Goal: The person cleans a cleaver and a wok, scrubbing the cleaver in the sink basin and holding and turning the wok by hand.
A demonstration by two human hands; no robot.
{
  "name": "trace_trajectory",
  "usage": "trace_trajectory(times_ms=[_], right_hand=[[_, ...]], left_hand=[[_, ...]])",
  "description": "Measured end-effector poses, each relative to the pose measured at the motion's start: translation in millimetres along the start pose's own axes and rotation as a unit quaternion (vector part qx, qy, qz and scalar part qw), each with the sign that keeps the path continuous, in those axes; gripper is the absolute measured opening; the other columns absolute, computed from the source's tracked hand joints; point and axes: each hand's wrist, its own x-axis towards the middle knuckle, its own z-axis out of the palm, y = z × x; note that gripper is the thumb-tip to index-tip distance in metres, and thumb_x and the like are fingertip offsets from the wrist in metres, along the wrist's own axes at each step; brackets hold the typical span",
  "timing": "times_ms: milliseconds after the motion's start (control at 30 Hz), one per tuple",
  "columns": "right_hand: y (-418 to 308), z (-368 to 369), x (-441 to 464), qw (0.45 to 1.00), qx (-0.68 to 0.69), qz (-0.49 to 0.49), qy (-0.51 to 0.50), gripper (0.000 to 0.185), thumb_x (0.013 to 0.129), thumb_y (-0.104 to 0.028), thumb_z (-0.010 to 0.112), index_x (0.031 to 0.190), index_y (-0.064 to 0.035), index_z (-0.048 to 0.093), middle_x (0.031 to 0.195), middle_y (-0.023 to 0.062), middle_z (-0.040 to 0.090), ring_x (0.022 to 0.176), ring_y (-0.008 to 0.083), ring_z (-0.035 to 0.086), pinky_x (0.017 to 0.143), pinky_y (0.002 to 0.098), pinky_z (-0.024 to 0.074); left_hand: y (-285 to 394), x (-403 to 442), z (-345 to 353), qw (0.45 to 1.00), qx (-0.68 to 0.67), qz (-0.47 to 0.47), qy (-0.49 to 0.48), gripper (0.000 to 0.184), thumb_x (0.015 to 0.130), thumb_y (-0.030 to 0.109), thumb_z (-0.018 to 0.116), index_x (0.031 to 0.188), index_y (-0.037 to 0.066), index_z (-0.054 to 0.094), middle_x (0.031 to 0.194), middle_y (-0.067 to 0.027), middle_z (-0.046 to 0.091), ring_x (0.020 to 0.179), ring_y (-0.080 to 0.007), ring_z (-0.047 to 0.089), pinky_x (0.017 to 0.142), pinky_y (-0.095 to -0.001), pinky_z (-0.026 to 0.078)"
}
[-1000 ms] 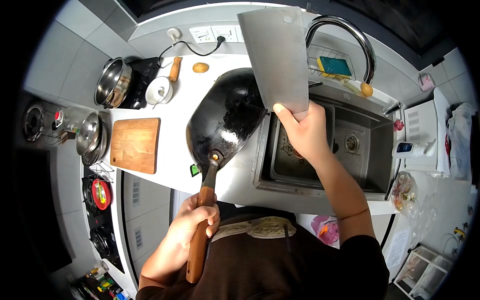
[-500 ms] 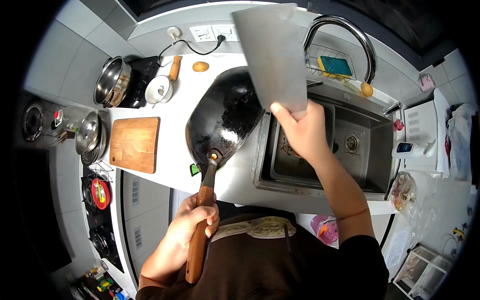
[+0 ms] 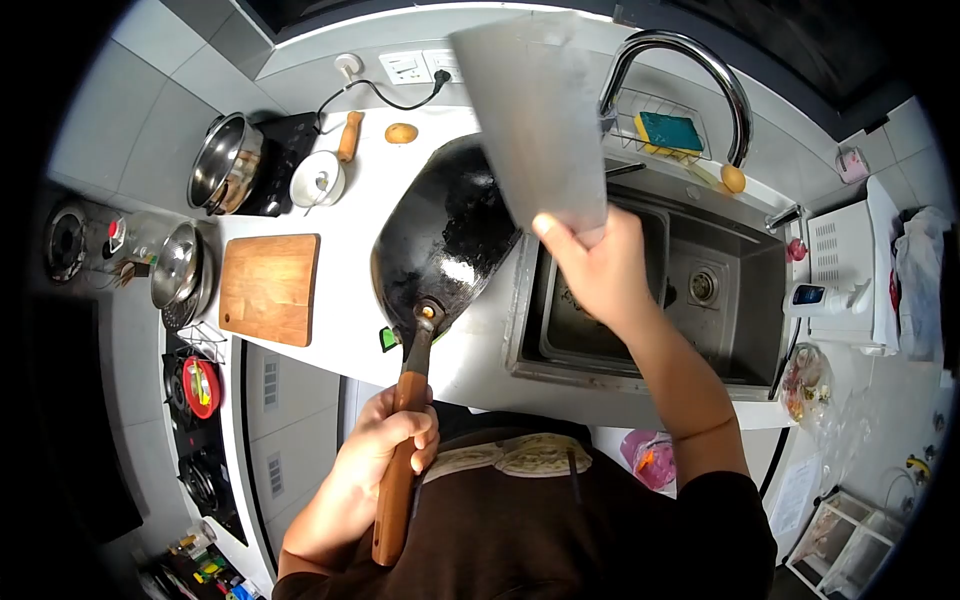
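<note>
My left hand [image 3: 388,437] is wrapped round the brown wooden handle of a black wok [image 3: 425,235]. The wok rests on the white counter, tilted, with its dark surface up and glinting. In my right hand [image 3: 605,270] is a cleaver [image 3: 540,120], raised above the wok's right edge and the sink's left side. Its broad grey blade points up and slightly left, a little blurred. My thumb presses near the base of the blade, and its handle is hidden by my fingers.
On the right lies a steel sink [image 3: 735,240] with a curved faucet [image 3: 740,90]. A sponge [image 3: 670,132] sits in a wire rack behind it. To the left are a cutting board [image 3: 268,288], a white bowl [image 3: 318,180], a steel pot [image 3: 225,160] and a potato [image 3: 401,133].
My right hand has shifted slightly left and down, and the cleaver's blade has moved the same way. My left hand and the wok have stayed in place.
</note>
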Motion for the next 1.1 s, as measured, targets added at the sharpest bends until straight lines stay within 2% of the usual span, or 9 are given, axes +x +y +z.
trace_trajectory(times_ms=[100, 233, 300, 367, 433, 567, 700, 1033, 1100], right_hand=[[3.6, -3.0, 6.9, 1.0, 0.018, 0.018, 0.01, 0.02, 0.083, -0.016, 0.068, 0.083, 0.0036, 0.063, 0.06, 0.0047, 0.06, 0.055, 0.0076, 0.053, 0.052, 0.0269, 0.0431], [-1.7, 2.3, -7.4, 1.0, 0.003, -0.023, -0.007, 0.02, 0.083, -0.016, 0.068, 0.083, 0.0031, 0.063, 0.061, 0.0039, 0.06, 0.055, 0.0075, 0.052, 0.051, 0.0266, 0.0426], [-1.0, -2.3, -0.2, 0.999, -0.004, 0.031, 0.002, 0.019, 0.084, -0.015, 0.068, 0.085, 0.0033, 0.064, 0.063, 0.0043, 0.061, 0.057, 0.0075, 0.053, 0.053, 0.0266, 0.0432], [3.4, -1.1, 6.8, 0.999, 0.029, -0.006, 0.027, 0.018, 0.084, -0.014, 0.067, 0.085, 0.0036, 0.063, 0.066, 0.0046, 0.062, 0.059, 0.0072, 0.053, 0.055, 0.0267, 0.0436], [10.2, -2.1, 5.7, 0.999, 0.024, 0.035, 0.009, 0.018, 0.084, -0.013, 0.066, 0.087, 0.0041, 0.064, 0.068, 0.0051, 0.063, 0.062, 0.0076, 0.054, 0.057, 0.0269, 0.0446], [3.2, 0.5, 7.6, 0.998, 0.039, 0.012, 0.048, 0.018, 0.084, -0.014, 0.066, 0.085, 0.004, 0.064, 0.066, 0.0031, 0.061, 0.061, 0.0076, 0.054, 0.057, 0.0268, 0.0438], [0.8, -1.4, 12.7, 0.999, 0.039, -0.016, 0.018, 0.017, 0.085, -0.013, 0.066, 0.085, 0.0037, 0.064, 0.067, 0.0043, 0.062, 0.062, 0.0078, 0.054, 0.058, 0.0266, 0.0446], [-2.6, 1.8, 12.8, 0.999, 0.025, -0.028, 0.004, 0.017, 0.085, -0.013, 0.065, 0.084, 0.0044, 0.062, 0.067, 0.0036, 0.06, 0.062, 0.0075, 0.051, 0.057, 0.0265, 0.043], [-2.0, 2.4, 12.5, 0.999, 0.028, -0.02, 0.003, 0.018, 0.085, -0.013, 0.065, 0.084, 0.0046, 0.062, 0.067, 0.0034, 0.06, 0.062, 0.0073, 0.051, 0.057, 0.0264, 0.0428]], left_hand=[[-0.4, 0.1, -1.1, 1.0, 0.001, 0.0, -0.001, 0.02, 0.077, 0.0, 0.055, 0.094, 0.002, 0.045, 0.062, -0.0063, 0.048, 0.043, -0.0145, 0.045, 0.042, -0.0245, 0.035], [-0.5, 0.5, -0.9, 1.0, 0.001, -0.001, -0.001, 0.021, 0.077, 0.0, 0.055, 0.095, 0.002, 0.045, 0.062, -0.0063, 0.048, 0.043, -0.0145, 0.045, 0.042, -0.0243, 0.035], [0.1, 0.1, -0.4, 1.0, -0.001, -0.002, 0.002, 0.022, 0.077, 0.0, 0.055, 0.096, 0.002, 0.045, 0.063, -0.0064, 0.048, 0.043, -0.0145, 0.045, 0.041, -0.0242, 0.035], [0.8, 0.0, -1.9, 1.0, -0.005, 0.001, 0.003, 0.022, 0.077, 0.0, 0.055, 0.097, 0.001, 0.045, 0.063, -0.0065, 0.048, 0.043, -0.0146, 0.045, 0.041, -0.0244, 0.036], [-0.1, -1.3, -1.9, 1.0, -0.009, -0.002, 0.006, 0.023, 0.077, 0.0, 0.054, 0.098, 0.001, 0.044, 0.063, -0.0066, 0.048, 0.043, -0.0148, 0.044, 0.041, -0.0246, 0.036], [0.4, -0.8, -1.2, 1.0, 0.002, 0.007, 0.028, 0.032, 0.073, 0.003, 0.054, 0.104, -0.001, 0.044, 0.058, -0.0064, 0.042, 0.039, -0.0142, 0.04, 0.038, -0.0247, 0.034], [0.7, -0.5, -4.9, 1.0, -0.018, 0.003, 0.003, 0.026, 0.076, 0.0, 0.054, 0.101, -0.001, 0.044, 0.063, -0.0072, 0.048, 0.042, -0.0154, 0.045, 0.04, -0.0245, 0.036], [1.8, -0.8, -6.9, 1.0, -0.02, 0.0, 0.002, 0.027, 0.076, 0.0, 0.055, 0.101, -0.001, 0.044, 0.063, -0.0071, 0.048, 0.042, -0.0154, 0.045, 0.04, -0.0244, 0.036], [0.5, -0.4, -5.6, 1.0, -0.003, 0.005, 0.019, 0.033, 0.074, 0.003, 0.055, 0.104, -0.001, 0.044, 0.058, -0.0067, 0.043, 0.039, -0.0146, 0.041, 0.038, -0.0247, 0.035]])
